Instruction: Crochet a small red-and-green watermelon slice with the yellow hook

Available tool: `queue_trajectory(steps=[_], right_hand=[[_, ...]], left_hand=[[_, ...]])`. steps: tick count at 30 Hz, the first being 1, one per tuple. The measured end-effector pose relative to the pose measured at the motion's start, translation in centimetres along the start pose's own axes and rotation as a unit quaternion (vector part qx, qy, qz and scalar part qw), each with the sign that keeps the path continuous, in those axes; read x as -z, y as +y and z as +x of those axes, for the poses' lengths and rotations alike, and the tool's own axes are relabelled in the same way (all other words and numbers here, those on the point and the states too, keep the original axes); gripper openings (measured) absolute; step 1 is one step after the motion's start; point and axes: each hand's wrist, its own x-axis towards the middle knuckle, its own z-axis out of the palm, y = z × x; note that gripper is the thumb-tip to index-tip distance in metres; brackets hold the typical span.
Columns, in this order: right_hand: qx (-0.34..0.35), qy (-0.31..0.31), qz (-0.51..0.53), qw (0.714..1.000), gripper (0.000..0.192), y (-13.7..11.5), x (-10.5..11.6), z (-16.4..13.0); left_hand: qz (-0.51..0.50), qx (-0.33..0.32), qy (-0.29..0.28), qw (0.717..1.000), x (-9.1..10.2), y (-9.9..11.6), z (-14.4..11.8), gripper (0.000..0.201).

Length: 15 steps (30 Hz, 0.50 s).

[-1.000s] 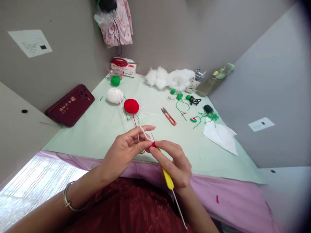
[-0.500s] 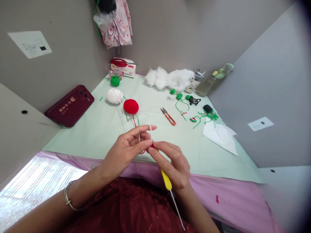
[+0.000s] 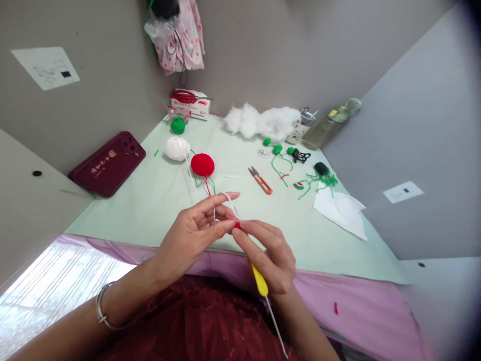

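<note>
My left hand (image 3: 195,230) pinches a tiny red crochet piece (image 3: 237,225) between thumb and fingers, with white yarn (image 3: 225,196) looped over its forefinger. My right hand (image 3: 268,253) grips a crochet hook by its yellow handle (image 3: 259,280); the metal tip pokes up at the red piece. The white strand runs back to a white yarn ball (image 3: 177,148). A red strand leads to a red yarn ball (image 3: 202,164) on the pale green table (image 3: 158,195).
Orange-handled snips (image 3: 260,180) lie beyond my hands. A green yarn ball (image 3: 178,125), white stuffing (image 3: 263,122), small green crocheted bits (image 3: 278,149), a bottle (image 3: 330,123), white paper (image 3: 341,208) and a dark red phone (image 3: 108,163) are spread around. Grey partition walls enclose the table.
The hook tip dipped out of sight behind the fingers, then rose again beside the red piece. The white loop on my left forefinger shifted slightly. Both hands stay in place.
</note>
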Motion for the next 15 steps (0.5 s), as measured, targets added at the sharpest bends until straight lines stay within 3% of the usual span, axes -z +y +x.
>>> queue_trajectory(steps=[6, 15], right_hand=[[0.009, 0.005, 0.015, 1.000, 0.044, 0.1, 0.1, -0.4], [-0.005, 0.031, -0.018, 0.999, 0.044, 0.2, -0.5, -1.6]], left_hand=[[-0.039, 0.044, -0.027, 0.998, 0.3, 0.0, 0.5, 0.041], [-0.088, 0.096, -0.050, 0.990, -0.6, -0.3, 0.3, 0.054]])
